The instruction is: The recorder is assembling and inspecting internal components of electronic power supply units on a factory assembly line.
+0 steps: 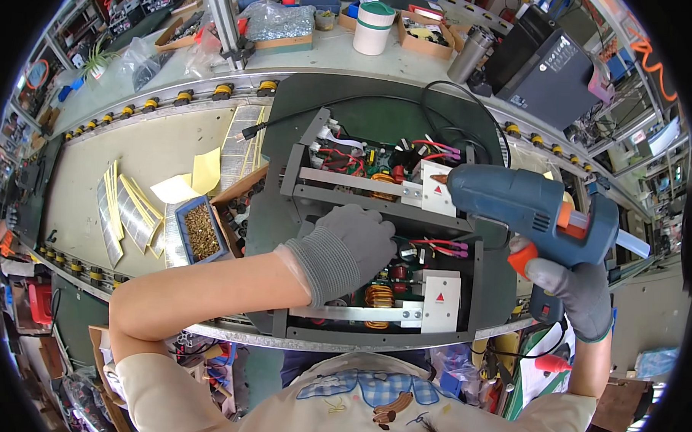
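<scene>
My right hand (576, 296), in a grey glove, grips a blue hot glue gun (507, 195) with an orange trigger. A translucent glue stick juts from its back. The nozzle points left, over the white plate of the farther black metal chassis (377, 203). My left hand (353, 243), also gloved, lies with curled fingers over the nearer black chassis (372, 340), close to the gap between the two. What its fingertips touch is hidden beneath the glove. Both open frames hold circuit boards, copper coils, red wires and white plates with a red triangle.
A blue tray (200, 234) of small brown parts stands left of the chassis, near foil-faced strips (136, 224) and yellow paper (206, 171). A black cable (327, 101) loops behind. On the rear shelf are a white cup (373, 30), a steel flask (470, 59) and a black computer case (553, 78).
</scene>
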Demonstrator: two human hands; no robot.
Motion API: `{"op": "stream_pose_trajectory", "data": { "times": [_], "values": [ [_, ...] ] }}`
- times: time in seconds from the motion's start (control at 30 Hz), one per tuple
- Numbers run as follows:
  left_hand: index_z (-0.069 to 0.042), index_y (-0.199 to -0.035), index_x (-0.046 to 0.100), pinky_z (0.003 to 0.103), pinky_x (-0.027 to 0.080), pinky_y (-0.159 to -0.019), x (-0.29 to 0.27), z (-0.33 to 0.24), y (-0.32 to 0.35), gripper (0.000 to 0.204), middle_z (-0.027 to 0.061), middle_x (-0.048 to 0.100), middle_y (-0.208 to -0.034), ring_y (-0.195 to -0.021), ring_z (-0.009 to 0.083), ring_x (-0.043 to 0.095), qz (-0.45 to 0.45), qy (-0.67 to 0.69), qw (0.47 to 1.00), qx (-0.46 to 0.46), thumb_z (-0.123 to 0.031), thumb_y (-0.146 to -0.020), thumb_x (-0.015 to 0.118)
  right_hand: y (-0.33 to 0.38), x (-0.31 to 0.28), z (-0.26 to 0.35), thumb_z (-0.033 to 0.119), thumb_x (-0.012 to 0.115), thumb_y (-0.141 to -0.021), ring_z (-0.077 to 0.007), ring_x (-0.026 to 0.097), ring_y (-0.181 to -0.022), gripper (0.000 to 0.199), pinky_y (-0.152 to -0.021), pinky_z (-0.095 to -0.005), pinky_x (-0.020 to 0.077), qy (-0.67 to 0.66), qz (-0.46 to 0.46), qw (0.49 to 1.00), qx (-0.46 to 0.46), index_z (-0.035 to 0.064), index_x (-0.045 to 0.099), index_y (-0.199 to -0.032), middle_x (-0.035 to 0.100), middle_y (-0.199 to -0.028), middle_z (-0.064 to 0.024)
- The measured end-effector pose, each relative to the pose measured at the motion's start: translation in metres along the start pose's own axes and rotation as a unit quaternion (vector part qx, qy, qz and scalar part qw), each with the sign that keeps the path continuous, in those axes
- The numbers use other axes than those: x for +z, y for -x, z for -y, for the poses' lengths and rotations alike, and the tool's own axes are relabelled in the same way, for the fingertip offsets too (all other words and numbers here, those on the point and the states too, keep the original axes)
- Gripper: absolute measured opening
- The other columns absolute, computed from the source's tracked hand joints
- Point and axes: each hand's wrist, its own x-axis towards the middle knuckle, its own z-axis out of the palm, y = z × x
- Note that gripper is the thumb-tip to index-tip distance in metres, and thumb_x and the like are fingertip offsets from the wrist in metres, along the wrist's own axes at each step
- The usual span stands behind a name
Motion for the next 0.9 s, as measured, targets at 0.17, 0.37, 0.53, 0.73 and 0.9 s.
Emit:
{"op": "stream_pose_trajectory", "data": {
  "times": [0.17, 0.37, 0.53, 0.73, 0.9],
  "values": [
    [-0.017, -0.113, 0.063, 0.033, 0.047, -0.087, 0.007, -0.003, -0.001, 0.04, 0.0028, 0.058, -0.109, -0.107, 0.02, 0.054, 0.011, 0.023, 1.0, -0.01, -0.013, -0.074, 0.066, 0.029, -0.009, -0.016, 0.017, 0.077, -0.066, -0.0164, 0.063, -0.086, 0.045, -0.08, -0.0312, 0.0503, 0.091, 0.049, 0.994, 0.029, 0.0019, 0.062, -0.105, 0.066, -0.088, -0.0069],
    [-0.025, -0.116, 0.063, 0.035, 0.038, -0.098, 0.011, -0.005, 0.0, 0.042, 0.0029, 0.054, -0.116, -0.116, 0.0204, 0.048, 0.023, 0.049, 0.998, 0.015, -0.01, -0.076, 0.063, 0.045, -0.01, -0.023, 0.024, 0.086, -0.066, -0.0173, 0.063, -0.088, 0.06, -0.08, -0.0315, 0.051, 0.096, 0.071, 0.991, 0.064, 0.0046, 0.056, -0.114, 0.063, -0.102, -0.0084],
    [-0.021, -0.115, 0.063, 0.035, 0.036, -0.097, 0.009, -0.012, 0.003, 0.04, 0.0032, 0.052, -0.116, -0.114, 0.0223, 0.045, 0.013, 0.026, 0.999, 0.026, -0.013, -0.077, 0.062, 0.047, -0.008, -0.022, 0.021, 0.084, -0.067, -0.0177, 0.063, -0.09, 0.058, -0.08, -0.0328, 0.0513, 0.181, 0.096, 0.978, 0.034, 0.0047, 0.055, -0.114, 0.063, -0.103, -0.0087],
    [-0.014, -0.114, 0.063, 0.036, 0.039, -0.093, 0.015, -0.014, -0.003, 0.036, 0.0076, 0.053, -0.11, -0.109, 0.0243, 0.047, 0.006, 0.06, 0.998, 0.019, -0.014, -0.078, 0.058, 0.047, 0.006, -0.009, 0.022, 0.081, -0.069, -0.0195, 0.063, -0.088, 0.053, -0.08, -0.0313, 0.0508, 0.267, 0.085, 0.96, 0.029, 0.0052, 0.056, -0.113, 0.064, -0.098, -0.0089],
    [-0.012, -0.115, 0.061, 0.037, 0.048, -0.084, 0.005, -0.011, -0.008, 0.038, 0.0078, 0.056, -0.106, -0.101, 0.0249, 0.056, 0.043, 0.066, 0.996, -0.04, -0.009, -0.077, 0.058, 0.053, 0.015, 0.0, 0.021, 0.081, -0.068, -0.0201, 0.064, -0.082, 0.049, -0.076, -0.0318, 0.0511, 0.256, 0.08, 0.962, 0.05, 0.0053, 0.058, -0.109, 0.065, -0.091, -0.0078]
  ]
}}
